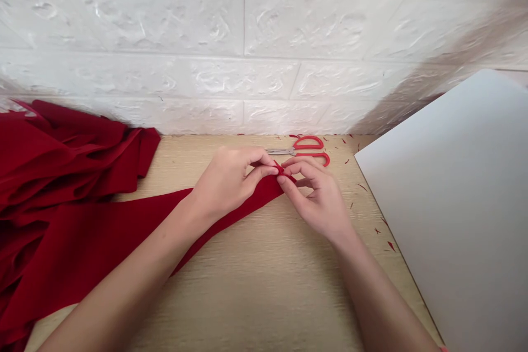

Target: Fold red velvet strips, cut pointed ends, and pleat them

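A long strip of red fabric [103, 236] runs from the left across the table and narrows to an end between my hands. My left hand [233, 179] pinches that end between thumb and forefinger. Close beside it, my right hand [311, 192] grips the same tip with thumb and forefinger, its other fingers curled. The cloth looks folded or bunched at the tip, but the fingers hide the detail. Just behind my hands lie scissors [305, 148] with red handles, their blades pointing left and partly hidden by my left hand.
A heap of red fabric [70, 148] fills the table's left side. At right, a white panel [454, 192] slants over the table [264, 297]. Small red scraps [391, 246] are scattered near its edge. A white brick-patterned wall [247, 38] stands directly behind.
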### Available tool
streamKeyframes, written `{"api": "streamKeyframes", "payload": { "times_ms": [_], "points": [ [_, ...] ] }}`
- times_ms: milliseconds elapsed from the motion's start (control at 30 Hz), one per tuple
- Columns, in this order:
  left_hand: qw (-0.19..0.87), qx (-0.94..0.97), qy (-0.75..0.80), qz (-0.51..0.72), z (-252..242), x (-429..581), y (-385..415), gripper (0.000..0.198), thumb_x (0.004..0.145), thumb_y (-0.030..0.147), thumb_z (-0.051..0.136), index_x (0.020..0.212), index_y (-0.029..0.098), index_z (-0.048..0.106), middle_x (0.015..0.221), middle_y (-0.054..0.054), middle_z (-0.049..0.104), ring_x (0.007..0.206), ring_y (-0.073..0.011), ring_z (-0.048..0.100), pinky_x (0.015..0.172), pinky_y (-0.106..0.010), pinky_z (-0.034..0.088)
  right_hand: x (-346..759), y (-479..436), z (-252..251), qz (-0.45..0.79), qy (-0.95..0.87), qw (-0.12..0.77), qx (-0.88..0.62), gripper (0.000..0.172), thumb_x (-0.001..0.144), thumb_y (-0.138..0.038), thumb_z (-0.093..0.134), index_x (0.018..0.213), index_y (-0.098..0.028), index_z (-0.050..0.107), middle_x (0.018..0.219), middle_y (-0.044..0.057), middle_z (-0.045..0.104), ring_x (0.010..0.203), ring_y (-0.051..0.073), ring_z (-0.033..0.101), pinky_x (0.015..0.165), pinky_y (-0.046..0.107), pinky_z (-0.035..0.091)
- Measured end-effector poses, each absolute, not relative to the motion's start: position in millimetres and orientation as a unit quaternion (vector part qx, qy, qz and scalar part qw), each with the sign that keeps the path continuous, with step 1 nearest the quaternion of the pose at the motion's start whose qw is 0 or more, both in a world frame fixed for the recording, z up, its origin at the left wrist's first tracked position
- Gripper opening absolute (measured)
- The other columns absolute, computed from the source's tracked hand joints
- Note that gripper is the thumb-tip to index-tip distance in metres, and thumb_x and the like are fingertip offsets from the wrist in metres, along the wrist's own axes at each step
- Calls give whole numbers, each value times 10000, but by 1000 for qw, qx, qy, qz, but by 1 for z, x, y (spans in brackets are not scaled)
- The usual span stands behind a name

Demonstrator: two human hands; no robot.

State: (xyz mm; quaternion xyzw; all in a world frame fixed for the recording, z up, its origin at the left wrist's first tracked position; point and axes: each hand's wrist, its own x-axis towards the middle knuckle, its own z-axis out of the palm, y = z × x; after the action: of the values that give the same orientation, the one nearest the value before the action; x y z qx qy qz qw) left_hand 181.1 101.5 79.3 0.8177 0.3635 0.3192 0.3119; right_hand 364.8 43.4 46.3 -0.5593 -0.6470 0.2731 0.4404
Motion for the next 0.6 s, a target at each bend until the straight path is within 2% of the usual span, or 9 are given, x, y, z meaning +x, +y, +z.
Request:
{"api": "streamKeyframes", "payload": {
  "times_ms": [167,400,600],
  "points": [
    [298,803,394,334,85,179,101,130,910,233,658,816,211,744,844,15,789,764,-144,710,714,-247,531,362,42,51,320,-613,462,-555,193,927,-339,623,782,-212,640,973,64,653,851,175,641,573,250,587],
    [294,785,418,350,83,181,97,132,907,218,631,838,209,744,817,10,781,712,-144,688,680,-262,540,359,41,51,276,-637,472,-544,161,892,-256,616,739,-215,581,923,49,647,788,154,615,539,226,559],
    [266,818,382,338,82,184,93,124,925,178,615,866,193,723,887,6,793,779,-137,715,696,-238,517,357,43,46,352,-609,480,-524,150,927,-333,625,824,-227,650,1026,62,690,921,192,661,630,272,587]
  ]
}}
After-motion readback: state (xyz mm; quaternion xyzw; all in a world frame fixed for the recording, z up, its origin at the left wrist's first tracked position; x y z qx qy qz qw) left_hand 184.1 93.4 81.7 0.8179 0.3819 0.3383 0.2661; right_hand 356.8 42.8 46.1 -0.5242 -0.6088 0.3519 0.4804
